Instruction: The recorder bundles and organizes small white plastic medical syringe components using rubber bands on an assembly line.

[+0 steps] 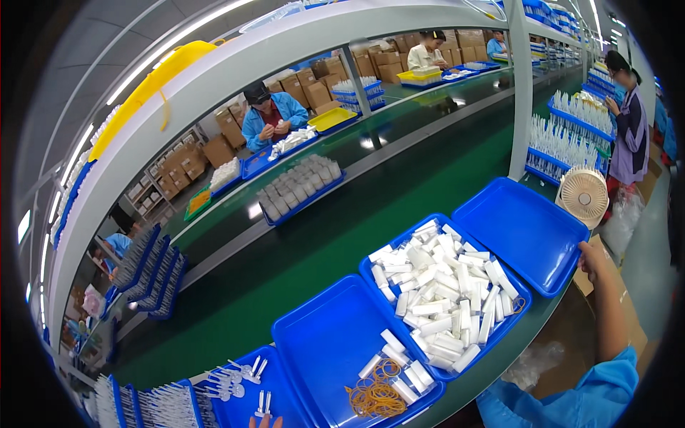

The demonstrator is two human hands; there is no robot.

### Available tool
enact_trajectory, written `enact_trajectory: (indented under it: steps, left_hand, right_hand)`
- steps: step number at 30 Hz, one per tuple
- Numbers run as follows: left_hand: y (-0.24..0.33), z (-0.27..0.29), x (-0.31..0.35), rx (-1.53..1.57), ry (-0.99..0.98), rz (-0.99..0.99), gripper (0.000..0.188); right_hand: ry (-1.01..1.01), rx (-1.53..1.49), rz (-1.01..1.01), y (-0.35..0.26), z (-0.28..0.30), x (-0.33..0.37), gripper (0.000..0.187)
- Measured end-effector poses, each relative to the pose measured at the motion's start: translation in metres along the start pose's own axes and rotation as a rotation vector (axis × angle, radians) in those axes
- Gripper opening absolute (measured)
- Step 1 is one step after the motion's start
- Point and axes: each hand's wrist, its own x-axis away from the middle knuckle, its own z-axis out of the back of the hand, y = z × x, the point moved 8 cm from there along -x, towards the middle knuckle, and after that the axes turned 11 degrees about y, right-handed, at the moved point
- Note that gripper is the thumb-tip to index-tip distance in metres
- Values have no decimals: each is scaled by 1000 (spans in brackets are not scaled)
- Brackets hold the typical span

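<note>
My right hand (589, 260) has its fingers closed on the near right rim of a blue tray (524, 232) at the right. Only the fingertips of my left hand (265, 422) show at the lower edge, stretched out and a little apart. Just beyond them, small white-and-clear plastic pieces (264, 404) lie in another blue tray (246, 389). Next to it, a blue tray (314, 332) holds tan rubber bands (377, 392) and several white box-shaped pieces (414, 378). Between that tray and the right one, a blue tray is heaped with white pieces (446, 289).
A green conveyor belt (250, 296) runs beyond the trays, carrying a tray of clear cups (300, 187). A grey post (522, 93) and a small fan (583, 196) stand at the right. Co-workers (275, 118) sit across the belt; another person (628, 121) stands far right.
</note>
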Motion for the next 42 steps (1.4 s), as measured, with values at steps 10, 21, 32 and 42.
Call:
enact_trajectory:
  steps: [10, 21, 32, 42]
  left_hand:
    - [-15, -24, 58, -75, 145, 195, 51]
    - [-1, -10, 69, -78, 385, 131, 39]
    - [-8, -9, 75, -75, 459, 97, 33]
    - [-13, -12, 80, -37, 472, 90, 30]
  right_hand:
    - [-316, -665, 145, -101, -14, 80, 31]
    - [-494, -711, 264, -242, -87, 129, 29]
    - [-745, -711, -44, -244, -378, 249, 14]
    - [-638, -747, -109, -228, -453, 279, 16]
